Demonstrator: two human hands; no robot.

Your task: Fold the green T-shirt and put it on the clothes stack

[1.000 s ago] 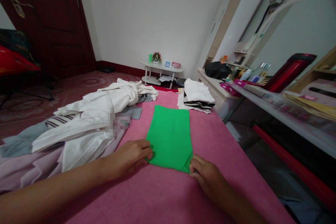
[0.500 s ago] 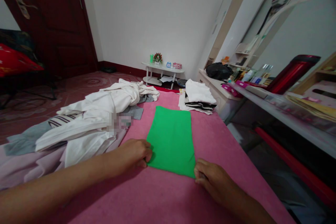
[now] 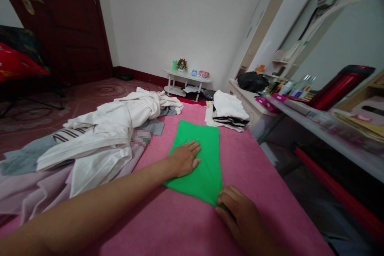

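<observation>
Fabric (image 3: pixel 252 168) in pink is stretching out before you, with a heap of clothes (image 3: pixel 117 120) sprawling along its left side. The green cloth (image 3: pixel 207 168) is lying flat on it, partly under your left hand (image 3: pixel 184 160), which is resting palm-down with fingers loosely spread; your right hand (image 3: pixel 240 212), apart from the left, is pinching the cloth's near right corner between thumb and fingers
</observation>
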